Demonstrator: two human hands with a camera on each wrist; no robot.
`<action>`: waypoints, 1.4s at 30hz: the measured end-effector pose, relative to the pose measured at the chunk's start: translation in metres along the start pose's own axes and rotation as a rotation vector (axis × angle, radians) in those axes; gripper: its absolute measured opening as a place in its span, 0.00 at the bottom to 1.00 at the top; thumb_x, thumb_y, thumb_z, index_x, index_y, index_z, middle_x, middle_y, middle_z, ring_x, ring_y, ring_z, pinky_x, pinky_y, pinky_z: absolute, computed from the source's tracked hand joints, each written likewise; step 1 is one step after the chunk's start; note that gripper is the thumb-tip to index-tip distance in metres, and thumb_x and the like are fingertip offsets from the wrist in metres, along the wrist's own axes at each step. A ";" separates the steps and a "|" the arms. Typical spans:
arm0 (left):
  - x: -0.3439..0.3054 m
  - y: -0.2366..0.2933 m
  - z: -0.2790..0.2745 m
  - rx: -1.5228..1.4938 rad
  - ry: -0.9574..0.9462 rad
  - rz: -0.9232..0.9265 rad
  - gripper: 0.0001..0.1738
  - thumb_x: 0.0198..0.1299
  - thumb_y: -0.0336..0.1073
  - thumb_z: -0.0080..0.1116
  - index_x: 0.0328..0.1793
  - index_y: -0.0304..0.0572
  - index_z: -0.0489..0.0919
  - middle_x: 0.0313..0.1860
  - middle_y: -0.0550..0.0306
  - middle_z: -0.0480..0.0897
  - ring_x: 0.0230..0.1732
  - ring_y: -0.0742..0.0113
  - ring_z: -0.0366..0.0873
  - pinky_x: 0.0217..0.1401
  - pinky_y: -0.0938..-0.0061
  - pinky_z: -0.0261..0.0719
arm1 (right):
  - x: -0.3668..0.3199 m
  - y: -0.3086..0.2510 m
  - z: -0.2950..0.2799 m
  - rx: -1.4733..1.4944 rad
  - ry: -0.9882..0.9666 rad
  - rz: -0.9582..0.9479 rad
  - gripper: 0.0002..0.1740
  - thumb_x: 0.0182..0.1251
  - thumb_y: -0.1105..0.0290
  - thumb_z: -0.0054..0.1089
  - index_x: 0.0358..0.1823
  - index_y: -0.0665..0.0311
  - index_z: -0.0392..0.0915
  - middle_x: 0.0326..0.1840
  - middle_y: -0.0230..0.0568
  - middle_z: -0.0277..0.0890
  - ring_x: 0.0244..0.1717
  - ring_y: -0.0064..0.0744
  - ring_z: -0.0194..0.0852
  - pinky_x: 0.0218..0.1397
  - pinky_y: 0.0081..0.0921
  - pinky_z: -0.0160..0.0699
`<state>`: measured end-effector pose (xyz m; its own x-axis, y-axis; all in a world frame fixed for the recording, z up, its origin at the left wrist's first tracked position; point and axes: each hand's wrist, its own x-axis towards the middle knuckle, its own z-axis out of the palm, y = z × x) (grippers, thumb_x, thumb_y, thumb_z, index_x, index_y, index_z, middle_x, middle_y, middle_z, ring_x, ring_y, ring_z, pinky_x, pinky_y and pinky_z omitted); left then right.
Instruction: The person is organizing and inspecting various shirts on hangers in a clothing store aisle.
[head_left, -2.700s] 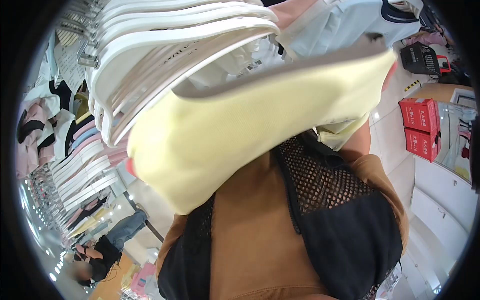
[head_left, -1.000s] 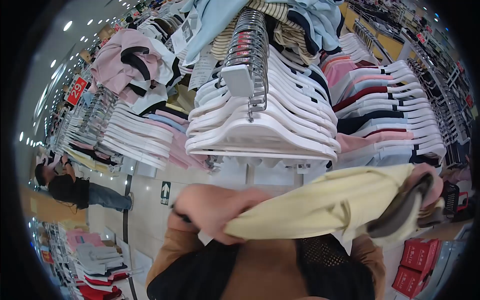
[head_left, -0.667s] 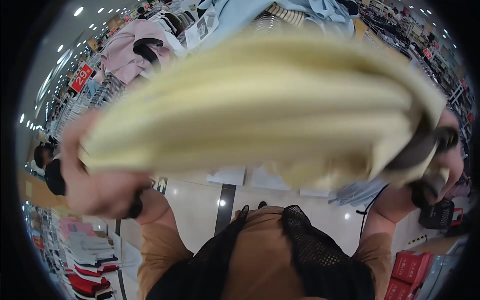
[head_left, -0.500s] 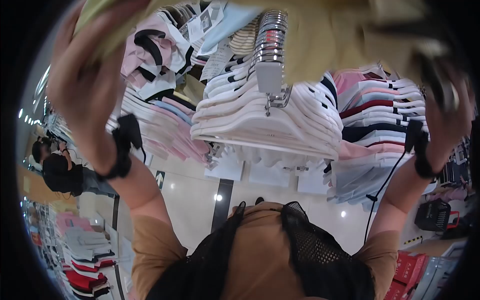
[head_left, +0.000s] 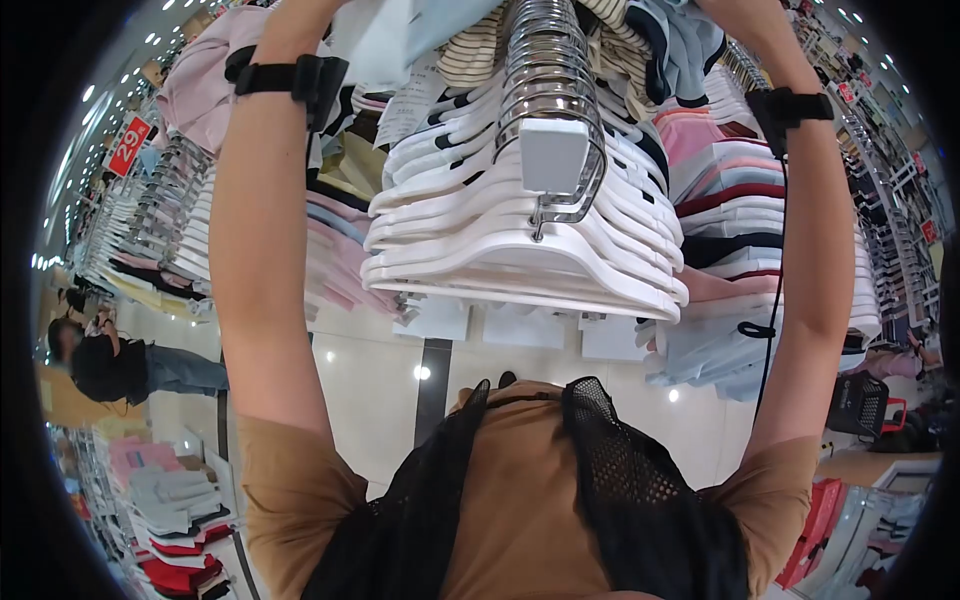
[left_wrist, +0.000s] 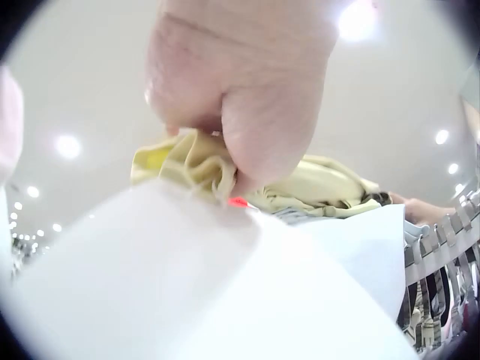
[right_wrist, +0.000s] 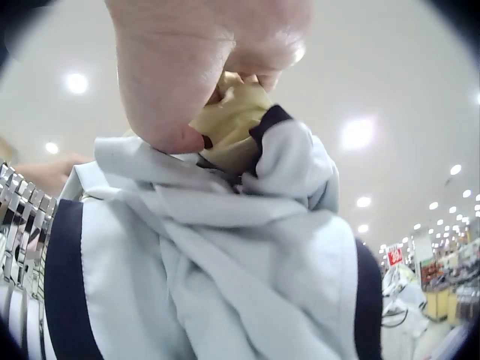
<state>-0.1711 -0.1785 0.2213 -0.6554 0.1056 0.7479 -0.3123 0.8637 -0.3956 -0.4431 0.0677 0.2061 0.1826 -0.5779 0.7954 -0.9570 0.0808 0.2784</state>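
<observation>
Gripping yellow garment (left_wrist: 319, 182) with left hand (left_wrist: 244, 82) and right hand (right_wrist: 202, 60), you now reach past white hangers (head_left: 470, 215); garment gone from head view, against pale-blue clothes (right_wrist: 210, 240), not released.

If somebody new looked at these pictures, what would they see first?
Probably the row of white hangers, big and bright in the middle of the head view. Next might come the pale yellow cloth, gripped by the left hand and the right hand in the wrist views. The red 29 sign pops out too, at the left of the head view.
</observation>
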 end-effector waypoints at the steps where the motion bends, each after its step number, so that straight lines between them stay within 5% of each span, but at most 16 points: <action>1: -0.010 -0.001 0.018 -0.014 -0.007 -0.006 0.26 0.53 0.24 0.51 0.62 0.39 0.75 0.60 0.41 0.75 0.59 0.46 0.74 0.65 0.62 0.68 | -0.004 0.003 0.010 0.001 -0.017 0.002 0.19 0.53 0.73 0.55 0.47 0.73 0.78 0.61 0.61 0.63 0.57 0.55 0.69 0.55 0.42 0.73; 3: -0.021 0.005 0.034 -0.564 -0.205 -0.209 0.26 0.59 0.28 0.53 0.65 0.37 0.73 0.60 0.46 0.76 0.60 0.55 0.74 0.66 0.67 0.68 | -0.011 0.007 0.023 0.241 -0.087 0.122 0.15 0.58 0.71 0.55 0.43 0.75 0.80 0.53 0.55 0.74 0.47 0.44 0.76 0.47 0.35 0.74; 6: -0.025 0.016 0.030 -0.811 -0.124 -0.236 0.26 0.63 0.33 0.54 0.67 0.34 0.70 0.59 0.51 0.77 0.60 0.64 0.72 0.66 0.71 0.67 | -0.015 0.019 0.021 0.687 -0.138 0.499 0.15 0.64 0.67 0.56 0.41 0.75 0.82 0.40 0.44 0.82 0.37 0.29 0.78 0.42 0.25 0.74; 8: -0.024 0.009 0.038 -0.898 -0.105 -0.261 0.22 0.63 0.36 0.58 0.61 0.35 0.74 0.51 0.57 0.79 0.52 0.70 0.74 0.57 0.76 0.72 | -0.019 0.023 0.008 0.898 0.029 0.438 0.18 0.68 0.60 0.57 0.38 0.71 0.85 0.32 0.34 0.80 0.30 0.17 0.71 0.37 0.18 0.69; 10: -0.016 0.015 0.023 -0.879 -0.152 -0.594 0.15 0.63 0.37 0.60 0.52 0.36 0.77 0.44 0.60 0.79 0.43 0.75 0.74 0.46 0.78 0.73 | -0.014 -0.010 -0.017 0.717 0.194 0.526 0.14 0.66 0.63 0.60 0.32 0.69 0.83 0.27 0.29 0.76 0.28 0.16 0.67 0.36 0.19 0.68; 13: -0.016 0.017 0.036 -0.779 0.023 -0.504 0.14 0.62 0.37 0.63 0.47 0.38 0.74 0.39 0.61 0.79 0.39 0.76 0.72 0.40 0.79 0.72 | -0.007 0.017 0.012 0.617 0.277 0.381 0.09 0.63 0.68 0.64 0.32 0.67 0.76 0.26 0.27 0.70 0.29 0.17 0.65 0.37 0.20 0.67; 16: -0.018 0.028 0.038 -0.677 0.115 -0.420 0.20 0.61 0.38 0.64 0.53 0.37 0.70 0.44 0.56 0.78 0.44 0.71 0.74 0.46 0.76 0.74 | -0.007 0.010 0.023 0.521 0.317 0.166 0.11 0.60 0.72 0.65 0.36 0.65 0.69 0.30 0.28 0.66 0.32 0.19 0.64 0.38 0.20 0.68; 20: -0.018 0.037 0.026 -0.692 0.150 -0.420 0.31 0.60 0.38 0.64 0.64 0.35 0.63 0.57 0.46 0.74 0.56 0.62 0.74 0.58 0.70 0.75 | -0.016 0.004 0.019 0.220 0.475 0.161 0.20 0.64 0.66 0.62 0.54 0.66 0.71 0.48 0.45 0.72 0.51 0.34 0.69 0.56 0.29 0.69; 26: -0.017 0.051 0.010 -0.758 0.123 -0.325 0.39 0.60 0.38 0.62 0.73 0.35 0.57 0.65 0.39 0.69 0.69 0.54 0.66 0.66 0.66 0.70 | -0.018 -0.003 0.009 0.311 0.470 0.121 0.29 0.67 0.62 0.61 0.67 0.64 0.66 0.63 0.52 0.68 0.67 0.41 0.63 0.69 0.32 0.61; 29: -0.027 0.026 0.004 -0.246 0.193 -0.147 0.37 0.61 0.38 0.61 0.73 0.36 0.57 0.66 0.41 0.69 0.69 0.53 0.66 0.67 0.66 0.69 | -0.031 -0.013 -0.005 0.584 0.416 0.225 0.26 0.69 0.63 0.59 0.65 0.64 0.67 0.61 0.48 0.70 0.65 0.37 0.65 0.68 0.30 0.63; 33: -0.039 0.054 -0.035 -0.234 0.247 -0.161 0.35 0.58 0.31 0.61 0.71 0.36 0.61 0.66 0.45 0.70 0.65 0.53 0.71 0.61 0.68 0.74 | -0.061 -0.034 -0.046 0.768 0.286 0.224 0.23 0.70 0.66 0.56 0.64 0.66 0.69 0.60 0.44 0.71 0.61 0.31 0.69 0.64 0.26 0.69; 35: -0.045 0.059 -0.070 -0.502 -0.010 -0.205 0.43 0.61 0.47 0.58 0.72 0.42 0.44 0.68 0.32 0.57 0.63 0.37 0.67 0.66 0.48 0.71 | -0.081 -0.053 -0.066 0.902 0.257 0.250 0.22 0.70 0.67 0.56 0.62 0.66 0.71 0.58 0.41 0.73 0.59 0.29 0.71 0.62 0.24 0.70; 36: -0.051 0.061 -0.074 -0.510 -0.009 -0.196 0.43 0.61 0.47 0.58 0.72 0.42 0.44 0.68 0.32 0.57 0.63 0.37 0.67 0.66 0.48 0.71 | -0.090 -0.057 -0.071 0.884 0.260 0.296 0.21 0.69 0.68 0.56 0.61 0.67 0.72 0.56 0.41 0.75 0.59 0.29 0.72 0.61 0.24 0.71; 38: -0.076 0.064 -0.075 -0.568 0.112 -0.238 0.19 0.64 0.27 0.58 0.61 0.33 0.75 0.59 0.48 0.79 0.57 0.61 0.78 0.59 0.70 0.76 | -0.112 -0.075 -0.066 0.829 0.292 0.388 0.19 0.67 0.71 0.57 0.58 0.68 0.75 0.53 0.42 0.77 0.57 0.30 0.73 0.59 0.24 0.71; 39: -0.086 0.074 -0.079 -0.566 0.110 -0.236 0.19 0.64 0.27 0.58 0.61 0.33 0.75 0.59 0.48 0.79 0.57 0.61 0.78 0.59 0.70 0.76 | -0.122 -0.088 -0.060 0.782 0.334 0.448 0.18 0.66 0.72 0.57 0.56 0.69 0.76 0.51 0.42 0.78 0.56 0.31 0.74 0.58 0.24 0.72; 42: -0.119 0.102 -0.090 -0.640 -0.102 -0.357 0.24 0.64 0.35 0.60 0.64 0.38 0.71 0.61 0.52 0.77 0.62 0.64 0.73 0.66 0.68 0.68 | -0.176 -0.083 -0.043 1.096 -0.024 0.506 0.19 0.68 0.73 0.57 0.59 0.69 0.75 0.61 0.41 0.75 0.63 0.32 0.71 0.66 0.29 0.67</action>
<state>-0.0628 -0.0581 0.1401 -0.6592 -0.2548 0.7074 -0.0763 0.9586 0.2742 -0.3860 0.1977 0.0661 -0.2615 -0.6958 0.6689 -0.6040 -0.4226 -0.6758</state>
